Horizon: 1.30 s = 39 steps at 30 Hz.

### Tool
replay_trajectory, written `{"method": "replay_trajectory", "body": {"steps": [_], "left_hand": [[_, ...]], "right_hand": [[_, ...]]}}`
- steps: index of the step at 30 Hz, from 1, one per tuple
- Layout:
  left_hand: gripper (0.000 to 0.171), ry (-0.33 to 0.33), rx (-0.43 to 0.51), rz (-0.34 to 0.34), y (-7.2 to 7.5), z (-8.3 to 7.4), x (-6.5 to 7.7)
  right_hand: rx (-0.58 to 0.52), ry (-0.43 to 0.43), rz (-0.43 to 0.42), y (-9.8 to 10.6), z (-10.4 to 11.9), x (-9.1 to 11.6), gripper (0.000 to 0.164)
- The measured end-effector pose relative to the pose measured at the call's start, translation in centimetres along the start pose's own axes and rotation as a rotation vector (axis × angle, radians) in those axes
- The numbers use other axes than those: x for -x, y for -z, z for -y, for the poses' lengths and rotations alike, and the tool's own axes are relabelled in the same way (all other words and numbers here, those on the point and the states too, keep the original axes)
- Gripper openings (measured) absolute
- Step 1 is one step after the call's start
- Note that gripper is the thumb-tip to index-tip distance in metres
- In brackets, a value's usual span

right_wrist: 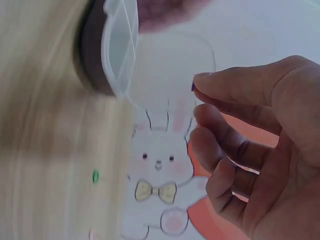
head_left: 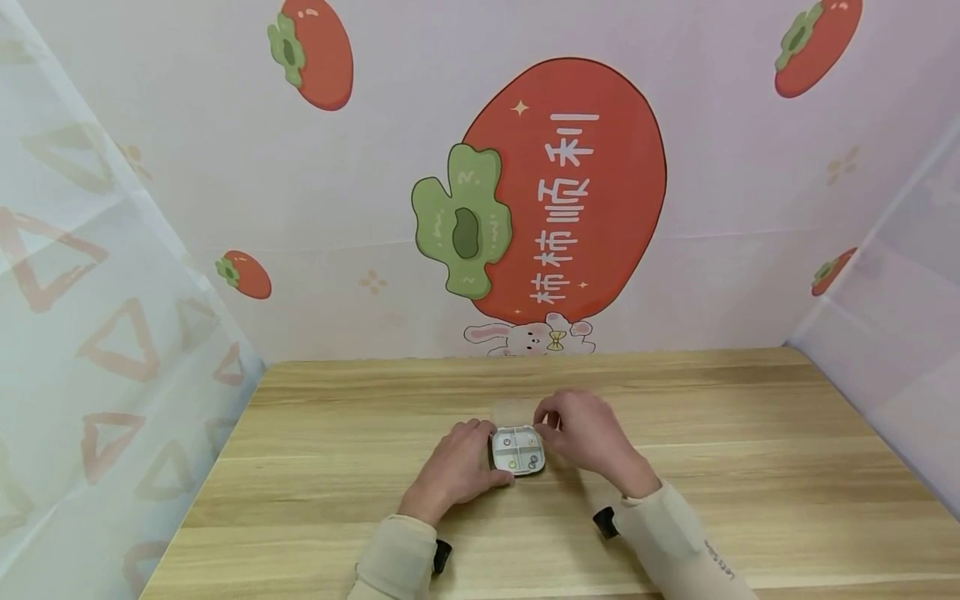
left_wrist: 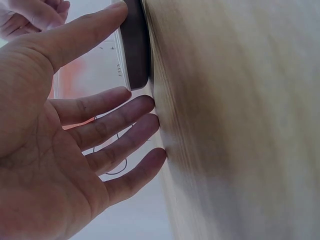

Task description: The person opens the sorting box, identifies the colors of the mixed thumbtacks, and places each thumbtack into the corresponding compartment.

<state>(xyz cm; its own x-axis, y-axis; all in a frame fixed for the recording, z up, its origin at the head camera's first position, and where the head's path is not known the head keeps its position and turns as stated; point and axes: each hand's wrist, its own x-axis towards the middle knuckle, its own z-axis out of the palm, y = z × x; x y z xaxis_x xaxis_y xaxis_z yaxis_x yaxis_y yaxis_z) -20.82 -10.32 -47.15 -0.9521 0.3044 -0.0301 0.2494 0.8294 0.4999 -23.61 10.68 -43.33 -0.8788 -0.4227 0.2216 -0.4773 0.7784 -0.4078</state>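
Note:
A small four-compartment pill box (head_left: 517,451) stands open on the wooden table, its clear lid (head_left: 512,411) tipped back. Small coloured ring-like pieces (head_left: 533,462) lie in the compartments. My left hand (head_left: 459,463) holds the box from its left side, thumb at the near corner and index fingertip at the far one; its other fingers are spread, their tips down by the tabletop. At the box's right far corner, my right hand (head_left: 587,427) pinches a tiny purple piece (right_wrist: 193,86) between thumb and index finger; most of that piece is hidden by the fingertips.
A tiny green piece (right_wrist: 95,175) lies on the table (head_left: 337,467) in the right wrist view, with a pinkish one (right_wrist: 91,233) near that view's lower edge. A printed cloth backdrop (head_left: 375,192) rises behind the table, and more cloth hangs at both sides.

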Motion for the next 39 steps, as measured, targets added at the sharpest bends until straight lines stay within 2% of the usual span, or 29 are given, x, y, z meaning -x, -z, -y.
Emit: {"method": "replay_trajectory", "body": {"steps": [6, 16, 39], "left_hand": [[0.066, -0.016, 0.002, -0.002, -0.1, 0.1, 0.0], [0.063, -0.027, -0.006, -0.010, 0.1, 0.1, 0.0], [0.058, -0.044, -0.025, -0.013, 0.2, -0.2, 0.1]], "right_hand": [[0.006, 0.000, 0.013, -1.4, 1.2, -0.1, 0.009], [0.025, 0.007, -0.001, -2.9, 1.6, -0.3, 0.007], [0.017, -0.010, -0.021, -4.0, 1.7, -0.9, 0.003]]}}
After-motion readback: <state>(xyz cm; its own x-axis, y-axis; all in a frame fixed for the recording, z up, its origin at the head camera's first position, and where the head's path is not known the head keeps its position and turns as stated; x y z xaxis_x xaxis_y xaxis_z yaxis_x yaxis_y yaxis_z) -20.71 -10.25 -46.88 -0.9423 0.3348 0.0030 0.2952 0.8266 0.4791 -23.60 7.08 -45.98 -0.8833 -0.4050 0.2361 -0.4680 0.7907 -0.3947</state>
